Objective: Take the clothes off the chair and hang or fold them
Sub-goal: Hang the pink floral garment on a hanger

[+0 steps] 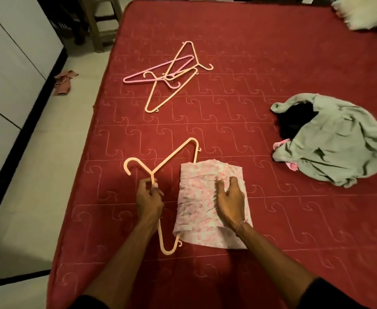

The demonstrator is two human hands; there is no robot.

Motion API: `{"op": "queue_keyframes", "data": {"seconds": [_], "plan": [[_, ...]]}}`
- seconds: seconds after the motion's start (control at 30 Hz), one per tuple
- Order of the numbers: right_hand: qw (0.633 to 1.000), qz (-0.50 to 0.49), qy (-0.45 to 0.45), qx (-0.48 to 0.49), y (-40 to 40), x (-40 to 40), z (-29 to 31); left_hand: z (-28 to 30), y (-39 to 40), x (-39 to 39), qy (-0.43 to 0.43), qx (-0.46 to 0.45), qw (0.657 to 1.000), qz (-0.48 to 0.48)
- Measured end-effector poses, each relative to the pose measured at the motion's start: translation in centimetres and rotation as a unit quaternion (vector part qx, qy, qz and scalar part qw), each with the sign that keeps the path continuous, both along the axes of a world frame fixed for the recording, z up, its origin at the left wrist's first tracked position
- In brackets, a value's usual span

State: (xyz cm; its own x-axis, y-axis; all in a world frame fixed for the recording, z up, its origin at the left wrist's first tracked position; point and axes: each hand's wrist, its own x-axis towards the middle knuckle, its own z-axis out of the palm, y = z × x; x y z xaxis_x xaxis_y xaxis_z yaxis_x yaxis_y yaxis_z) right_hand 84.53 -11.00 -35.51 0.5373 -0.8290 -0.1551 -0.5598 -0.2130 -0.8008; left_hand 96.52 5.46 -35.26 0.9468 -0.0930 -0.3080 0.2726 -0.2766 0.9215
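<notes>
Left hand point(150, 198) pinched the peach hanger point(160, 168) at its neck, right hand point(230, 198) lay spread on the folded pink garment point(203, 228); best kept flat while threading.

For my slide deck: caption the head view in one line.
Left hand grips a peach hanger; right hand rests on pink cloth on a red bed.

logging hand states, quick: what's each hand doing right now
Left hand: closed, gripping the peach hanger just below its hook.
Right hand: open, fingers spread, pressing on the folded pink floral garment.
</notes>
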Motion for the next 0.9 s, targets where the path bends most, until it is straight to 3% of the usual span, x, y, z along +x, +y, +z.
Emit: {"op": "queue_keyframes", "data": {"seconds": [0.27,0.53,0.67,0.73,0.9], "plan": [[0.989,0.047,0.134,-0.048,-5.9,-4.4,-3.0,0.0,-3.0,-2.1,-0.02,0.044,0.999,-0.021],[0.934,0.154,0.289,-0.141,-6.8,-6.1,-4.3,0.2,-3.4,-3.1,-0.035,0.049,0.998,0.007],[0.945,0.122,0.274,-0.134,-6.7,-5.6,-4.3,1.2,-3.8,-3.2,-0.056,0.052,0.997,0.007],[0.945,0.106,0.245,-0.188,-7.0,-4.9,-3.7,2.1,-3.8,-3.3,-0.08,0.054,0.995,-0.014],[0.942,0.2,0.151,-0.225,-8.6,-0.5,0.0,5.1,-3.6,-3.0,-0.143,0.054,0.986,-0.063]]}}
